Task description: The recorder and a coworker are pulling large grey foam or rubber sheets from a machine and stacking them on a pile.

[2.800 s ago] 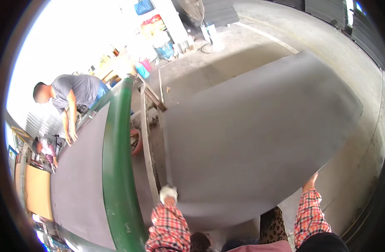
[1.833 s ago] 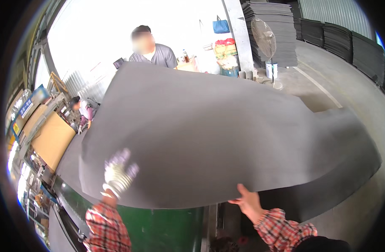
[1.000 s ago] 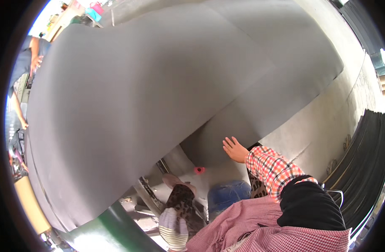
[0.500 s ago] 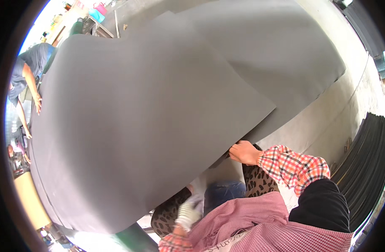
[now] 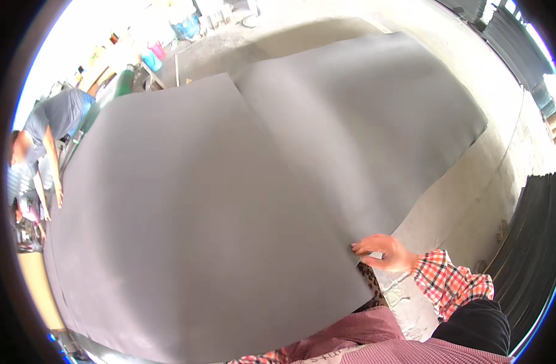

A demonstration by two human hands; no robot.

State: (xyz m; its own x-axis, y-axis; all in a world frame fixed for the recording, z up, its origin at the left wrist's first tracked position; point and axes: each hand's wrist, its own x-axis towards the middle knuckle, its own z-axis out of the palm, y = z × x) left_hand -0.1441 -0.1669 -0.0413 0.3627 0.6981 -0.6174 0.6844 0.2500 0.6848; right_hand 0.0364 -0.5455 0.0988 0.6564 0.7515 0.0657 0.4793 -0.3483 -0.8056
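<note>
A broad, dark grey, smooth sheet (image 5: 187, 212) spreads in front of me, its near edge lying over my lap. Partly under its right side is a second grey sheet (image 5: 375, 121), which stretches away to the far right. My right hand (image 5: 387, 252) is bare, thumb and fingers apart, with the fingertips at the right edge of the upper sheet. Whether they press on it I cannot tell. Only the checked sleeve (image 5: 262, 356) of my left arm shows at the lower edge; the left hand is hidden by the sheet.
At the far left a person (image 5: 56, 121) leans over the sheet's edge, hands on it. A stack of dark sheets (image 5: 523, 242) stands at the right. Pale concrete floor (image 5: 466, 200) runs between. A green roller (image 5: 125, 80) and colourful containers are at the upper left.
The upper sheet's near edge has come toward me and now covers my left hand. My right hand has shifted right and nearer, its fingers opening from their grip on the edge.
</note>
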